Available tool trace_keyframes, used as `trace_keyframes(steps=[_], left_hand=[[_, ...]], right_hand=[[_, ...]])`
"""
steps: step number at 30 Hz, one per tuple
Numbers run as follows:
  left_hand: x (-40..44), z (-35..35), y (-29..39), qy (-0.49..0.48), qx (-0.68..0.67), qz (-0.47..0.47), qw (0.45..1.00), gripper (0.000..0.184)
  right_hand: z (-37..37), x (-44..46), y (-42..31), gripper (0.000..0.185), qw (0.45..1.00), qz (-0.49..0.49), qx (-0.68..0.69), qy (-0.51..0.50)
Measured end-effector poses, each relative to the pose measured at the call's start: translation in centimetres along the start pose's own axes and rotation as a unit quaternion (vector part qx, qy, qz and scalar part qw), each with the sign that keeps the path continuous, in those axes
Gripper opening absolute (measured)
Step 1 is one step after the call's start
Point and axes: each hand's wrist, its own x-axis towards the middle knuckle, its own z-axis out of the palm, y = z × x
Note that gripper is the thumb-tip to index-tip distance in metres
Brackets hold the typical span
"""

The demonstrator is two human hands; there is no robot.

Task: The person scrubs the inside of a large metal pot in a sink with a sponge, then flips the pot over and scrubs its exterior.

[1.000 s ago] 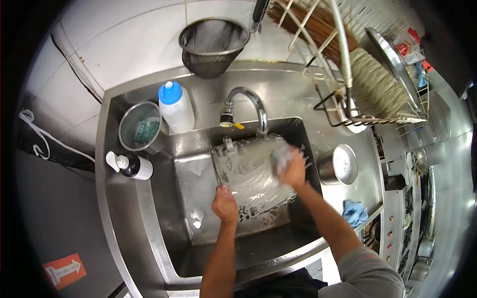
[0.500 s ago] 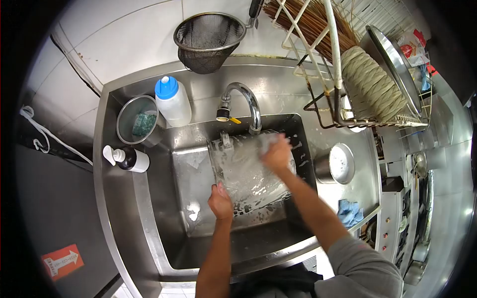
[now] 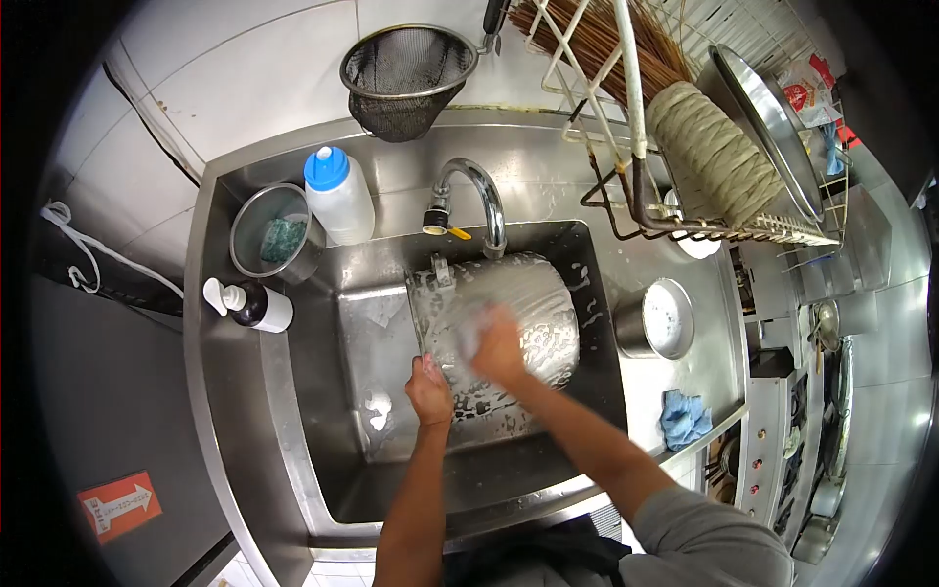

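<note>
A large metal pot [image 3: 543,323] streaked with suds lies on its side in the sink [image 3: 367,479], its rim facing left. One of its handles [image 3: 442,272] shows near the top. My left hand [image 3: 428,391] is closed around the lower part of the rim. Against the pot's curved side, my right hand [image 3: 501,350] presses a pale scrubbing pad [image 3: 473,331]; motion blurs both, and the pad's exact kind does not show. The faucet [image 3: 486,201] arches over the pot's upper edge.
On the left ledge stand a metal container [image 3: 256,235] with a green scouring pad, a blue-capped bottle [image 3: 344,207] and a pump bottle [image 3: 262,306]. A sudsy metal pot [image 3: 646,323] and blue cloth [image 3: 685,419] sit right. A wire rack [image 3: 636,108] overhangs the back right.
My right hand has swept left and down across the pot with the pad, from its upper right to its middle. The left hand stays on the rim.
</note>
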Motion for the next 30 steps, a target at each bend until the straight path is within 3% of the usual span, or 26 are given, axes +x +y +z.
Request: trace_keyframes(steps=[1,3,4,6,8,9,12,14,16,17,18,20,23,25,27,29,30], left_hand=[[0.2,-0.4,0.1,-0.038,0.008,-0.051,0.998,0.030],[-0.8,-0.7,-0.6,-0.031,-0.031,-0.033,0.999,0.030],[-1.4,-0.5,-1.0,-0.024,-0.074,-0.019,0.997,0.031],[-1.9,0.5,-2.4,0.023,-0.125,0.025,0.992,0.027],[-2.8,0.8,-3.8,-0.019,-0.102,-0.014,0.995,0.024],[-2.4,0.8,-3.3,0.008,-0.133,0.016,0.991,0.023],[-1.0,0.1,-2.2,-0.024,-0.051,0.000,0.998,0.025],[-0.9,-0.5,-1.5,-0.022,-0.029,0.014,0.999,0.027],[-1.8,-0.3,-2.6,-0.047,-0.053,-0.020,0.997,0.028],[-1.9,0.0,-2.8,-0.043,-0.060,-0.015,0.997,0.028],[-2.5,0.1,-3.3,-0.021,-0.071,0.013,0.997,0.027],[-3.0,0.5,-5.0,0.002,-0.077,0.043,0.996,0.025],[-2.7,0.9,-5.7,-0.050,-0.275,-0.128,0.952,0.022],[-1.6,-0.9,-1.8,-0.051,-0.091,0.005,0.995,0.018],[-1.9,-0.4,-2.9,-0.036,-0.082,0.043,0.995,0.017],[-1.9,0.1,-3.9,-0.013,-0.086,0.088,0.992,0.015],[-2.4,0.1,-4.5,-0.033,-0.108,0.053,0.992,0.014]], right_hand=[[-1.0,-1.1,-3.7,0.046,0.991,-0.073,0.084,-0.074],[-2.4,-2.9,-5.9,0.057,0.992,-0.034,0.019,-0.119],[-3.6,-2.6,-5.6,0.057,0.992,-0.041,0.022,-0.119],[-5.6,-1.9,-4.4,0.052,0.967,-0.130,0.024,-0.220],[-4.2,0.5,-4.4,0.050,0.968,-0.145,0.011,-0.203],[-2.8,2.6,-4.3,0.048,0.973,-0.149,-0.009,-0.177],[0.0,7.3,-3.3,0.046,0.978,-0.079,-0.006,-0.192],[1.2,7.7,-3.0,0.047,0.991,-0.056,0.000,-0.122],[-1.1,1.6,-2.9,0.056,0.980,-0.108,-0.008,-0.168],[-2.9,-1.6,-3.5,0.059,0.960,-0.159,-0.044,-0.226],[-6.8,-2.3,-5.1,0.059,0.920,-0.171,-0.033,-0.352],[-4.7,-3.0,-3.5,0.058,0.936,-0.227,-0.015,-0.268],[-0.8,5.9,-2.5,0.051,0.968,-0.151,-0.033,-0.198],[1.1,8.2,-2.6,0.050,0.972,-0.100,-0.034,-0.209],[0.5,8.7,-3.7,0.050,0.981,-0.047,-0.035,-0.183],[-2.0,2.6,-4.3,0.050,0.976,-0.078,-0.063,-0.191],[-3.6,-1.0,-3.8,0.049,0.968,-0.153,-0.044,-0.196]])
